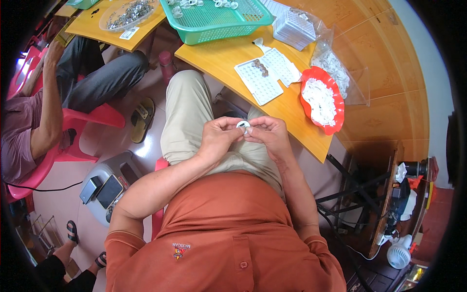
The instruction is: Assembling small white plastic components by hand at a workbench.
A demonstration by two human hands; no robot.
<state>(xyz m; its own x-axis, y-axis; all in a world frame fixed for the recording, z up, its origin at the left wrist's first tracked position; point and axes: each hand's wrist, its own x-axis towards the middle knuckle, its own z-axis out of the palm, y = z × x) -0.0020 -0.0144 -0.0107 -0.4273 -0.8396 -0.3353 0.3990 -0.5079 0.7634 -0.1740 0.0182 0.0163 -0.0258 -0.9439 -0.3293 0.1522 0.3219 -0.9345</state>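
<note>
Above my lap, a small round white plastic part [243, 124] with a dark spot in it is pinched between both hands. My left hand [220, 136] grips it from the left with thumb and finger. From the other side my right hand [270, 136] closes on its edge, thumb against it. What lies under the fingertips is hidden. On the table beyond, a white tray [258, 87] with rows of small pockets carries several brown round pieces [260, 67] along its far edge. A red scalloped dish [339, 117] full of small white pieces [319, 102] stands near the table's right corner.
A green basket [214, 35] with white parts sits on the wooden table [209, 54], near stacked clear trays [294, 29] and a plastic bag [335, 73] of white pieces. At left, another person [46, 112] sits on a pink chair [78, 126]. A grey stool [104, 175] holds a phone [110, 191].
</note>
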